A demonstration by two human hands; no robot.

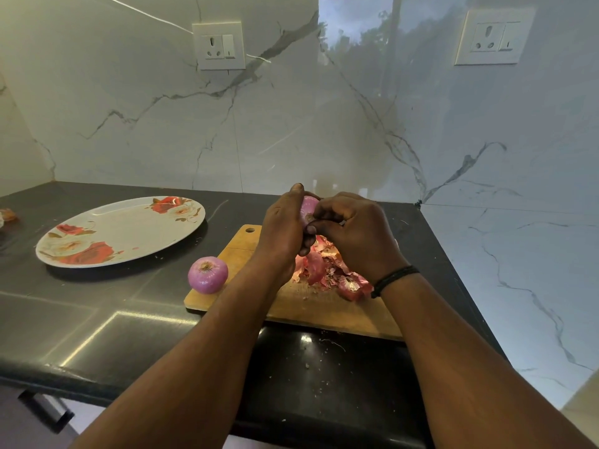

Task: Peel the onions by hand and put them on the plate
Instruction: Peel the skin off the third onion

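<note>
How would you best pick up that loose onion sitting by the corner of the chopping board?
Probably from straight above, fingers spread around the widest part of the loose onion. It sits with its trimmed end up, round sides bare and smooth, resting half against the chopping board edge, so the left and near sides are freest. Both hands are busy: the left hand holds another onion while the right hand picks at it.

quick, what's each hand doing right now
Left hand: grips the onion, held up above the cutting board.
Right hand: fingers curled, pinching at that onion's skin.
</note>
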